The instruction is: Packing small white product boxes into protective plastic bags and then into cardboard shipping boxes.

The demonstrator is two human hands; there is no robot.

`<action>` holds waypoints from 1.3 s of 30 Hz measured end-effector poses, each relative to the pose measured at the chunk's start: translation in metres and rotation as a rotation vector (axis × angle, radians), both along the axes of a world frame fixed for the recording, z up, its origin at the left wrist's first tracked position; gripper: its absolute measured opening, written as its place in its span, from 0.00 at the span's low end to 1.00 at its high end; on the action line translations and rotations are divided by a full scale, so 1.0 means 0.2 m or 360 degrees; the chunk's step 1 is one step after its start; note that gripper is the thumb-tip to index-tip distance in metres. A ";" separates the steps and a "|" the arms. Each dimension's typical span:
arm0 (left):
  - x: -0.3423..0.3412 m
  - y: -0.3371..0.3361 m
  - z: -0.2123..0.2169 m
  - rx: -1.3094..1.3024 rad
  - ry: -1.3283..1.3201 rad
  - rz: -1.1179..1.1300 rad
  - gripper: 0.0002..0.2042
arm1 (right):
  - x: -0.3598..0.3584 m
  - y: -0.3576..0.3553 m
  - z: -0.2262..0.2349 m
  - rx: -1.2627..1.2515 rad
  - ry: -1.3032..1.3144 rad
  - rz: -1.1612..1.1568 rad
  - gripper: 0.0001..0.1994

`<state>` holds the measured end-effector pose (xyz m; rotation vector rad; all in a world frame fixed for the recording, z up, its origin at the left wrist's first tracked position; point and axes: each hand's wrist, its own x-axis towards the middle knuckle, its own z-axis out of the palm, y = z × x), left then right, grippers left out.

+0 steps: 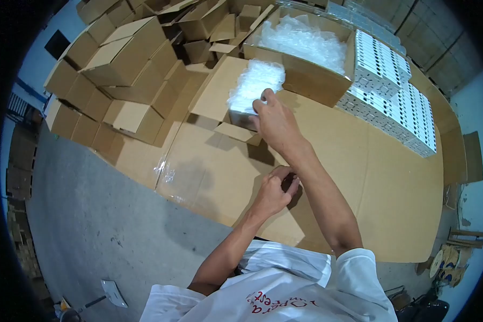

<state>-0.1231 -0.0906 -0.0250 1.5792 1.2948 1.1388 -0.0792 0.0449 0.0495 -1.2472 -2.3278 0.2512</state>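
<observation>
An open cardboard carton [212, 88] lies ahead of me on the table, its flaps spread. Rows of clear plastic-wrapped pieces [257, 80] are packed at its far end. My right hand [276, 122] reaches to the near right side of these pieces, fingers bent and closed at their edge; what sits in the fingers is hidden. Nearer to me, my left hand [276, 192] hovers low over the table with fingers curled toward the thumb. The right forearm partly covers its fingertips, and I cannot make out anything held there.
A large cardboard box [306, 75] full of clear plastic bags stands at the back. Stacked white boxes with dark marks [386, 104] are to its right. Several brown cartons [129, 59] are piled at the left. Cardboard sheeting [381, 198] covers the table; grey floor [107, 225] shows at the left.
</observation>
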 end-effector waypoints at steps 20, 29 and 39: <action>0.86 0.45 0.06 -0.0130 -0.0256 0.0033 0.08 | 2.69 1.29 0.44 0.0664 0.0388 -0.1048 0.17; 1.01 0.59 0.17 -0.0314 -0.0274 0.0177 0.08 | 2.95 1.73 0.37 0.0230 0.0067 -0.1260 0.28; 0.94 0.60 0.15 -0.0302 -0.0278 0.0136 0.08 | 2.89 1.68 0.35 0.0393 0.0134 -0.1151 0.19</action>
